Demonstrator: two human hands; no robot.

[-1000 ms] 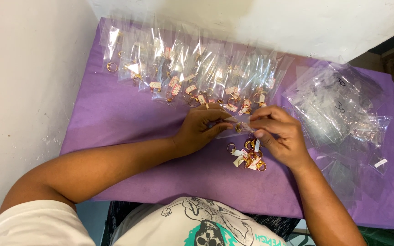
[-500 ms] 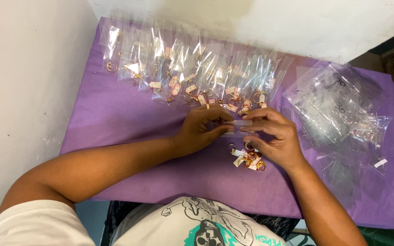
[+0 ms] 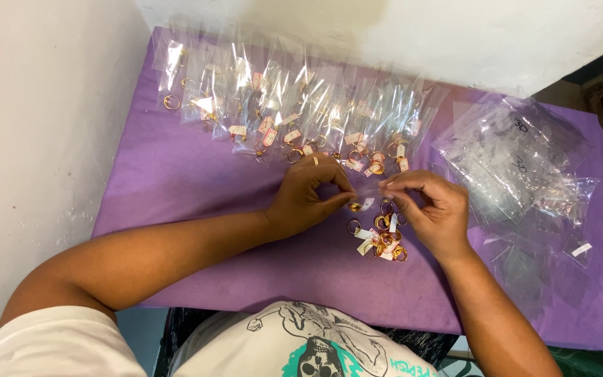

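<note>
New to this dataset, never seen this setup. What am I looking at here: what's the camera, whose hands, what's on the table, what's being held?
There is no machine here: a person works with two bare hands, and the single camera sits on that person's head, looking down over their chest and arms.

The surface is a table covered with a purple cloth. Along its far side lies a row of small clear bags with gold rings and tags inside. On the right is a loose heap of empty clear bags. Just below the hands lies a small pile of loose tagged rings.

The left hand pinches a gold ring between its fingertips. The right hand holds a small clear bag, hard to see, right beside it.
</note>
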